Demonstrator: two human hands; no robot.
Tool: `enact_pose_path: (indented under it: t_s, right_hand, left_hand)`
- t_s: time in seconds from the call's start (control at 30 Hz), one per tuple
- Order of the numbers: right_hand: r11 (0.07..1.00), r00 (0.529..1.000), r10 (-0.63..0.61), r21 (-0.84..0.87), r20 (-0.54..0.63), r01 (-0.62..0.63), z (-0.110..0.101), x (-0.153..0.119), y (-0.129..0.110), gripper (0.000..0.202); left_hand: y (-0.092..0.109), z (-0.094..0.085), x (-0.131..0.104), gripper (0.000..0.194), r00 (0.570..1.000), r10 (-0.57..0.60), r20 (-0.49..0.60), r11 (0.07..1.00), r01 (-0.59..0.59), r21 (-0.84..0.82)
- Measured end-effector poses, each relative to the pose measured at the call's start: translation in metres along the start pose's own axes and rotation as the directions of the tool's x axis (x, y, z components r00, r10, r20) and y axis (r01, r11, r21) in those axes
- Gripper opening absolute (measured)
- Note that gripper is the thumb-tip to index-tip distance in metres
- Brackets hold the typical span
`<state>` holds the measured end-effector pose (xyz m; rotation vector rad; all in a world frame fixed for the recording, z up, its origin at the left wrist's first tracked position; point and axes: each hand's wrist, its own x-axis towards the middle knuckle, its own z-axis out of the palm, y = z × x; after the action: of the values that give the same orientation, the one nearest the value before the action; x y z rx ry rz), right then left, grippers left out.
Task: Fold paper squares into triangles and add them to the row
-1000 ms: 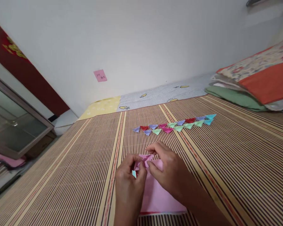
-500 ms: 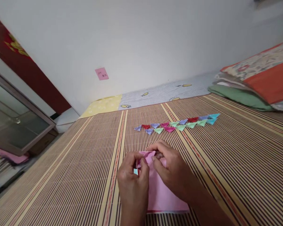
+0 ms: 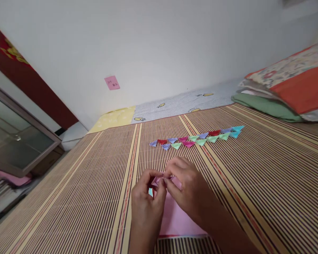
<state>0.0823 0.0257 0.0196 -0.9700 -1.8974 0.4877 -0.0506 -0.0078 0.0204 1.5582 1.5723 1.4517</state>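
Between my two hands is a small piece of folded pink paper [image 3: 155,181], partly hidden by the fingers. My left hand [image 3: 147,194] pinches its left side between thumb and forefinger. From the right, my right hand [image 3: 184,181] pinches it too, fingertips close against those of the left. Below the hands lies a stack of coloured paper sheets [image 3: 177,220] with a pink sheet on top; red and light blue edges peek out. Beyond the hands, two rows of small folded paper triangles [image 3: 188,144] in purple, red, green, pink and blue rest on the striped mat [image 3: 103,183].
Folded bedding [image 3: 278,107] with a floral and orange cover is piled at the right. A patterned cloth [image 3: 172,105] runs along the white wall, which bears a pink note [image 3: 112,83]. A glass-fronted cabinet [image 3: 16,134] stands at the left beyond the mat's edge.
My right hand's fingers have moved left and closed on the pink paper, meeting the left fingertips. The small paper now looks narrower and more covered. The view has shifted slightly.
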Motion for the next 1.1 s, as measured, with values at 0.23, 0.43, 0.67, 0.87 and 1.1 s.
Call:
enact_pose_path:
  t_s: [0.23, 0.43, 0.67, 0.87, 1.1]
  right_hand:
    - [0.994, 0.997, -0.059, 0.085, -0.047, 0.063, 0.004, -0.001, -0.006, 0.022]
    - [0.998, 0.998, -0.068, -0.017, 0.005, 0.068, 0.012, -0.004, -0.007, 0.021]
    - [0.991, 1.000, 0.020, -0.134, 0.008, -0.019, 0.015, -0.005, -0.007, 0.020]
    - [0.992, 0.997, 0.064, -0.108, -0.040, -0.068, 0.014, -0.003, -0.001, 0.022]
    - [0.993, 0.997, 0.038, -0.113, -0.063, -0.045, 0.014, -0.003, 0.000, 0.023]
  left_hand:
    - [-0.008, 0.015, 0.001, 0.049, 0.888, -0.362, 0.284, 0.372, 0.417, -0.829]
    - [-0.011, 0.024, 0.000, 0.036, 0.837, -0.479, 0.264, 0.252, 0.420, -0.872]
    - [-0.015, 0.037, -0.003, 0.051, 0.854, -0.421, 0.305, 0.307, 0.450, -0.838]
    - [-0.009, 0.043, -0.002, 0.039, 0.824, -0.458, 0.334, 0.222, 0.470, -0.854]
    - [0.003, 0.050, -0.002, 0.051, 0.798, -0.466, 0.382, 0.057, 0.458, -0.887]
